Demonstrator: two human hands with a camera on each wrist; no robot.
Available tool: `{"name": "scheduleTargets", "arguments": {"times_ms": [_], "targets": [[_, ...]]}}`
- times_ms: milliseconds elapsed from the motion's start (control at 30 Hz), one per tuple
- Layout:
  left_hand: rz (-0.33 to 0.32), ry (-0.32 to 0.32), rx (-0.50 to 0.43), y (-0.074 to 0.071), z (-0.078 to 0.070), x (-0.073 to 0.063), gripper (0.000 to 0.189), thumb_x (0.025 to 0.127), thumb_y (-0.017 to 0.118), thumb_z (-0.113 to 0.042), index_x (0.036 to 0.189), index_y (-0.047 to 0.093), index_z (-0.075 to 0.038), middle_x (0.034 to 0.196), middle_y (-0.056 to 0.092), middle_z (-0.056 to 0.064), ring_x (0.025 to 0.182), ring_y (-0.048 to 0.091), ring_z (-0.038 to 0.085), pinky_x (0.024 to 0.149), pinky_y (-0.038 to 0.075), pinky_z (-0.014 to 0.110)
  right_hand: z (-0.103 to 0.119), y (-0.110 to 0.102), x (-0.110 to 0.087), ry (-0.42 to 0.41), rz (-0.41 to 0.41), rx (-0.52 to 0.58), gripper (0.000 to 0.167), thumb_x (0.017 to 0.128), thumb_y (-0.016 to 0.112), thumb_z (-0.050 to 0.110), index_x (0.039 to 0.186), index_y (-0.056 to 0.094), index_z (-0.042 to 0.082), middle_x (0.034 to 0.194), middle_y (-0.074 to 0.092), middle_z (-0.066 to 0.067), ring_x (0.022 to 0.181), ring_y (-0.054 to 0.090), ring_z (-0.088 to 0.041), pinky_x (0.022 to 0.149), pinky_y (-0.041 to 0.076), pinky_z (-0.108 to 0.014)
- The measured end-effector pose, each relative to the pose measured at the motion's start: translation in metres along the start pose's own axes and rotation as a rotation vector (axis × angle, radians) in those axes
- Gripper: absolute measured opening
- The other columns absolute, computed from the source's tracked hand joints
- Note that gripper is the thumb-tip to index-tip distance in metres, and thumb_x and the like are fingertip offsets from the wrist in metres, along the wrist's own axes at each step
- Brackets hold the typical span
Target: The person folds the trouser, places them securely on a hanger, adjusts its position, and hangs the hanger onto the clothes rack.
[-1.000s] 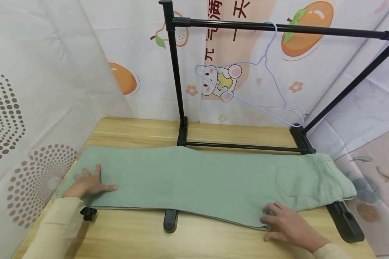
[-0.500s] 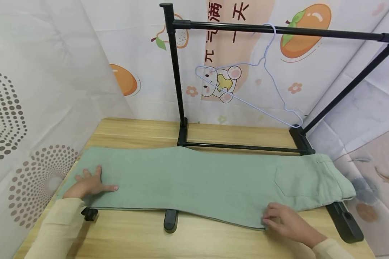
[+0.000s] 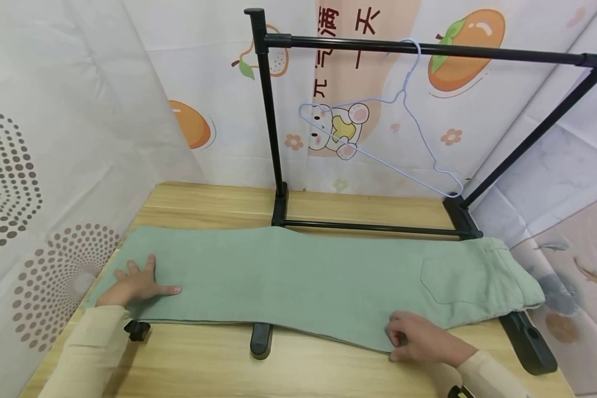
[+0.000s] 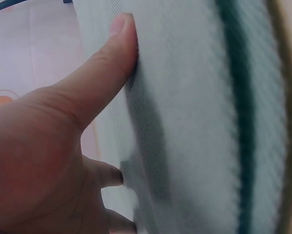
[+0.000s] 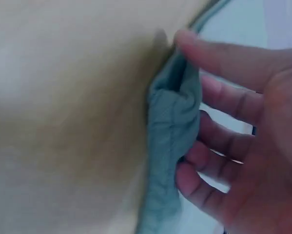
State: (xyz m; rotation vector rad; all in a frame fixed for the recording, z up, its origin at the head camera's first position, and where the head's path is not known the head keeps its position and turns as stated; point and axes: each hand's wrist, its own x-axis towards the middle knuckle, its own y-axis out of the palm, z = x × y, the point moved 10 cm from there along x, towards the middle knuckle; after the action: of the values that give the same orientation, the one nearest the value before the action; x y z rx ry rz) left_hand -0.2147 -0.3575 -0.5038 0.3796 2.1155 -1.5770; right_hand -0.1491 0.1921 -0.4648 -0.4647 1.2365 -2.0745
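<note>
On the bench (image 3: 204, 362) before me, green trousers (image 3: 303, 276) lie flat; the left hand (image 3: 135, 283) rests on their leg end, fingers spread, while the right hand (image 3: 420, 338) pinches them along the near side, apparently straightening, which next calls for a gentle, even pull

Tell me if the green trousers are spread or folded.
Folded lengthwise, it seems, yet laid out long: the trousers show one leg-wide strip with one pocket, and the left wrist view shows stacked edges.

White fruit-printed curtains (image 3: 204, 61), probably cloth, hang behind a pale wood-grain table (image 3: 328, 370).
</note>
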Motion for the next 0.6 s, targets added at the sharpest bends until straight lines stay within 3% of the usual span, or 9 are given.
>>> {"name": "scheduleTargets", "arguments": {"times_ms": [100, 167, 300, 433, 600], "targets": [[0.004, 0.002, 0.009, 0.001, 0.0, 0.0, 0.139, 0.072, 0.063, -0.078, 0.143, -0.004, 0.021, 0.131, -0.011, 0.062, 0.117, -0.007, 0.083, 0.097, 0.015, 0.084, 0.009, -0.012, 0.005, -0.019, -0.138, -0.052, 0.02, 0.079, 0.08, 0.032, 0.08, 0.06, 0.028, 0.086, 0.045, 0.016, 0.076, 0.041, 0.002, 0.062, 0.038, -0.017], [0.008, -0.001, 0.006, 0.002, 0.0, 0.001, 0.139, 0.072, 0.063, -0.078, 0.144, -0.003, 0.021, 0.131, -0.011, 0.062, 0.117, -0.007, 0.083, 0.097, 0.015, 0.084, 0.012, -0.016, 0.005, -0.007, -0.187, -0.109, 0.019, 0.078, 0.081, 0.029, 0.084, 0.063, 0.028, 0.088, 0.047, 0.014, 0.078, 0.042, 0.0, 0.063, 0.041, -0.019], [0.004, -0.004, 0.001, 0.003, 0.0, 0.001, 0.139, 0.071, 0.064, -0.078, 0.144, -0.003, 0.02, 0.131, -0.011, 0.062, 0.118, -0.006, 0.082, 0.097, 0.016, 0.083, -0.001, -0.004, 0.003, 0.11, -0.034, -0.118, 0.024, 0.077, 0.081, 0.024, 0.081, 0.057, 0.024, 0.082, 0.043, 0.013, 0.073, 0.036, 0.001, 0.06, 0.035, -0.019], [-0.003, -0.006, 0.001, 0.004, 0.002, 0.002, 0.139, 0.071, 0.064, -0.078, 0.144, -0.003, 0.02, 0.131, -0.01, 0.061, 0.118, -0.006, 0.082, 0.097, 0.017, 0.083, -0.026, 0.006, -0.007, 0.249, 0.147, -0.043, 0.039, 0.07, 0.082, 0.017, 0.075, 0.043, 0.02, 0.072, 0.034, 0.01, 0.065, 0.03, -0.003, 0.057, 0.026, -0.021], [-0.011, -0.003, 0.0, 0.003, 0.003, 0.002, 0.14, 0.07, 0.064, -0.078, 0.144, -0.002, 0.02, 0.132, -0.01, 0.061, 0.118, -0.005, 0.083, 0.097, 0.017, 0.083, -0.045, 0.003, -0.018, 0.293, 0.258, -0.002, 0.039, 0.063, 0.069, -0.005, 0.071, 0.037, 0.016, 0.064, 0.026, 0.011, 0.058, 0.023, -0.003, 0.054, 0.021, -0.021]]}}
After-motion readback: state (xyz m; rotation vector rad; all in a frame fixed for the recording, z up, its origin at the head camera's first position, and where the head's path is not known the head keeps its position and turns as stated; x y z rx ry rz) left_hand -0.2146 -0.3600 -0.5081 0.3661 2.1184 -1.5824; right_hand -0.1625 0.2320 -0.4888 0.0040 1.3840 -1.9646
